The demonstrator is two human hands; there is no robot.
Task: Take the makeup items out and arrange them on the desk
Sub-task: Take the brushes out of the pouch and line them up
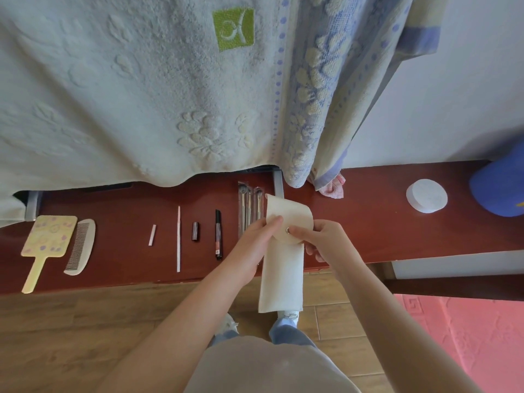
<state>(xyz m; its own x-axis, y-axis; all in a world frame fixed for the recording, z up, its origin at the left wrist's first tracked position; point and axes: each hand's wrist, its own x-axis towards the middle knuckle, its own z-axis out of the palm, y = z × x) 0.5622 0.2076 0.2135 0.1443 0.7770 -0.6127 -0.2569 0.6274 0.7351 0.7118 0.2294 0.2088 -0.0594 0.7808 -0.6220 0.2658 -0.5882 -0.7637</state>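
Pale towels (141, 89) draped over the far edge of a red-brown desk (368, 228). Cream fabric pouch (282, 268) upright over the near edge, lower half hanging past it, snap flap curled back on top. Left hand (256, 245) closed round the pouch's left side, thumb across the front below the flap. Right hand (323, 245) pinching the flap beside the metal snap (287, 230), other fingers curled behind. Yellow hand mirror (46, 242) and comb (80, 246) side by side near the left end. White round pad (426, 195) towards the right end. Wrapped brushes (249, 208) just left of the pouch. Spaced in a row between comb and brushes: short white stick (152, 235), long thin pencil (178, 239), dark lipstick (195, 231), black pen (218, 235).
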